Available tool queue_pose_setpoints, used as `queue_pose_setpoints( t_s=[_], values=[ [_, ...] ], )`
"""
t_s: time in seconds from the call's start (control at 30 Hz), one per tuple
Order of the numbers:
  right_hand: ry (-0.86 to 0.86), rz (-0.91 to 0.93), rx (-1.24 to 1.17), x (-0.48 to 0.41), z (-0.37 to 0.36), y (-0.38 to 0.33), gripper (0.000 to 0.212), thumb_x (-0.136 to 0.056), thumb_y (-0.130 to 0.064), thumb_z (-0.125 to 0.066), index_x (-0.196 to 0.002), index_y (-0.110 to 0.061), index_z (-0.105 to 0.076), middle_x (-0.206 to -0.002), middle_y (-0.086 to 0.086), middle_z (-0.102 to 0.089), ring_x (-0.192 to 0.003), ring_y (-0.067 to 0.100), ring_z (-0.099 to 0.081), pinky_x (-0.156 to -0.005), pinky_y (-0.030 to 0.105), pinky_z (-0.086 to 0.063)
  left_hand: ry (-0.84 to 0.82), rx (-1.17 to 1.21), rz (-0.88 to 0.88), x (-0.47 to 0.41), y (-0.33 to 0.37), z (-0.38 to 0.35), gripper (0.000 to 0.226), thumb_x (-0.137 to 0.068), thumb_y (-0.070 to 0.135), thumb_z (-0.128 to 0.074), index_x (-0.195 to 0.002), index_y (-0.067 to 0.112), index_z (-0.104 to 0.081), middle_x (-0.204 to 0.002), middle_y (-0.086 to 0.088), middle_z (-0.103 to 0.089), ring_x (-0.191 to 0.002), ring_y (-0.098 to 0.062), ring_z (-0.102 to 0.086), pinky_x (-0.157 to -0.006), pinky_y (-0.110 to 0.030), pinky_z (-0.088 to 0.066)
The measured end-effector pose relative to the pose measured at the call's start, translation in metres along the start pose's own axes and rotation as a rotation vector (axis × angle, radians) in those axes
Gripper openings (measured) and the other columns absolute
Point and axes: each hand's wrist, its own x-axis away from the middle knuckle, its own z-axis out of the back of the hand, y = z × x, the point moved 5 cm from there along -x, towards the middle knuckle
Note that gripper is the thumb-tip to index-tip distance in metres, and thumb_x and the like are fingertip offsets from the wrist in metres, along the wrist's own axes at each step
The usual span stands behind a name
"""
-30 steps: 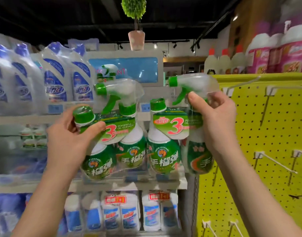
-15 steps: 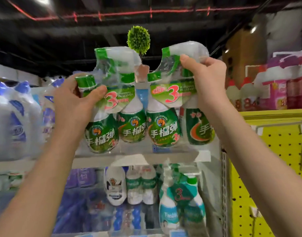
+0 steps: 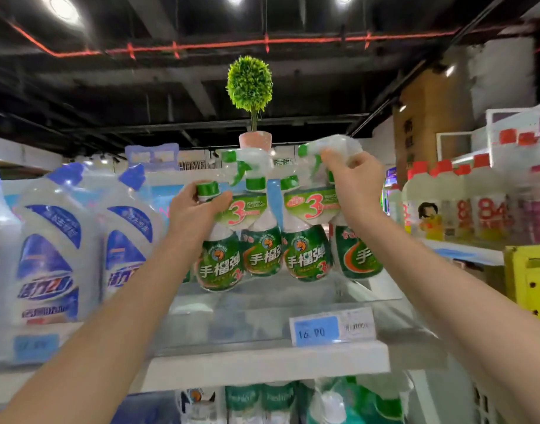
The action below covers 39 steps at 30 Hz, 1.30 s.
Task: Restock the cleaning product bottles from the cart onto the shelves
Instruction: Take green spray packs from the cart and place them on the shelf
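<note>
Green twin packs, placing step. Your left hand (image 3: 198, 209) is gripping the left pack (image 3: 223, 264) by its screw cap, fingers curled round it. Your right hand (image 3: 354, 185) is pinching the right pack (image 3: 305, 258) by its wrapped trigger head. Both packs are hanging upright, side by side, low over the shelf (image 3: 262, 362), near the blue-capped bottles (image 3: 48, 255). Whether the bases are touching is not readable. Next move is calling for lowering both level and releasing only once they are standing.
</note>
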Motion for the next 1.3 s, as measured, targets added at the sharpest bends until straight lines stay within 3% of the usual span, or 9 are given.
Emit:
queue_pose_setpoints(
  t_s=[0.4, 0.5, 0.6, 0.8, 0.9, 1.0, 1.13, 1.2, 1.3],
  values=[
    [-0.080, -0.316, 0.036, -0.011, -0.029, 0.087, 0.040, -0.085, -0.039, -0.067, -0.062, -0.019, -0.041, -0.063, -0.003, -0.045, -0.057, 0.011, -0.042, -0.057, 0.024, -0.035, -0.091, -0.223, 0.179, -0.034, -0.060, -0.019, 0.023, -0.081, 0.025, -0.073, -0.095, 0.013, -0.058, -0.094, -0.011, -0.070, -0.088, -0.032, -0.067, -0.079, -0.042, -0.055],
    [-0.120, -0.395, 0.017, -0.012, -0.031, 0.099, 0.034, -0.082, -0.045, -0.066, -0.074, -0.019, -0.046, -0.085, 0.004, -0.057, -0.084, 0.023, -0.060, -0.080, 0.037, -0.051, -0.086, -0.274, 0.192, -0.038, -0.068, -0.018, 0.030, -0.082, 0.029, -0.073, -0.101, 0.013, -0.057, -0.096, -0.010, -0.068, -0.092, -0.033, -0.066, -0.081, -0.045, -0.055],
    [-0.135, -0.449, 0.009, -0.011, -0.028, 0.099, 0.033, -0.085, -0.044, -0.064, -0.079, -0.020, -0.042, -0.096, 0.004, -0.054, -0.103, 0.028, -0.058, -0.096, 0.044, -0.046, -0.071, -0.269, 0.216, -0.040, -0.073, -0.015, 0.031, -0.081, 0.027, -0.073, -0.104, 0.014, -0.057, -0.096, -0.009, -0.069, -0.090, -0.030, -0.067, -0.084, -0.046, -0.055],
    [-0.204, -0.464, 0.091, -0.009, -0.028, 0.097, 0.036, -0.089, -0.046, -0.059, -0.097, -0.013, -0.051, -0.098, 0.003, -0.053, -0.097, 0.022, -0.053, -0.088, 0.033, -0.042, -0.061, -0.246, 0.260, -0.039, -0.077, -0.013, 0.029, -0.085, 0.026, -0.069, -0.107, 0.013, -0.055, -0.096, -0.006, -0.067, -0.084, -0.021, -0.066, -0.070, -0.034, -0.054],
    [-0.263, -0.472, 0.192, -0.003, -0.029, 0.094, 0.056, -0.090, -0.045, -0.059, -0.129, -0.009, -0.043, -0.112, 0.004, -0.051, -0.102, 0.021, -0.050, -0.090, 0.032, -0.041, -0.064, -0.287, 0.275, -0.039, -0.078, -0.012, 0.028, -0.087, 0.029, -0.067, -0.106, 0.016, -0.052, -0.096, -0.003, -0.065, -0.083, -0.018, -0.063, -0.069, -0.032, -0.051],
    [-0.358, -0.448, 0.332, 0.002, -0.026, 0.096, 0.052, -0.085, -0.044, -0.066, -0.120, -0.011, -0.047, -0.118, 0.007, -0.060, -0.104, 0.025, -0.059, -0.092, 0.040, -0.049, -0.090, -0.355, 0.297, -0.038, -0.077, -0.011, 0.032, -0.087, 0.034, -0.065, -0.109, 0.016, -0.052, -0.097, -0.003, -0.065, -0.082, -0.016, -0.061, -0.063, -0.030, -0.047],
    [-0.643, -0.443, 0.718, 0.014, -0.019, 0.084, 0.065, -0.079, -0.041, -0.073, -0.122, -0.001, -0.046, -0.103, 0.009, -0.056, -0.095, 0.023, -0.054, -0.066, 0.028, -0.044, -0.199, -0.568, 0.349, -0.033, -0.076, -0.011, 0.059, -0.080, 0.045, -0.069, -0.125, 0.014, -0.047, -0.107, -0.001, -0.062, -0.088, -0.018, -0.058, -0.062, -0.031, -0.046],
    [-0.762, -0.457, 0.902, 0.020, -0.013, 0.078, 0.069, -0.080, -0.037, -0.073, -0.130, -0.001, -0.041, -0.117, 0.014, -0.053, -0.108, 0.029, -0.053, -0.074, 0.032, -0.046, -0.294, -0.709, 0.416, -0.028, -0.076, -0.010, 0.076, -0.072, 0.046, -0.076, -0.131, 0.014, -0.041, -0.110, -0.003, -0.060, -0.096, -0.024, -0.058, -0.071, -0.038, -0.052],
    [-0.880, -0.464, 1.060, 0.026, -0.007, 0.076, 0.068, -0.081, -0.027, -0.073, -0.135, -0.003, -0.040, -0.134, 0.015, -0.049, -0.121, 0.033, -0.049, -0.096, 0.040, -0.048, -0.423, -0.883, 0.481, -0.020, -0.072, -0.009, 0.066, -0.071, 0.031, -0.081, -0.124, 0.013, -0.045, -0.112, -0.006, -0.058, -0.101, -0.029, -0.056, -0.071, -0.042, -0.054]
  ],
)
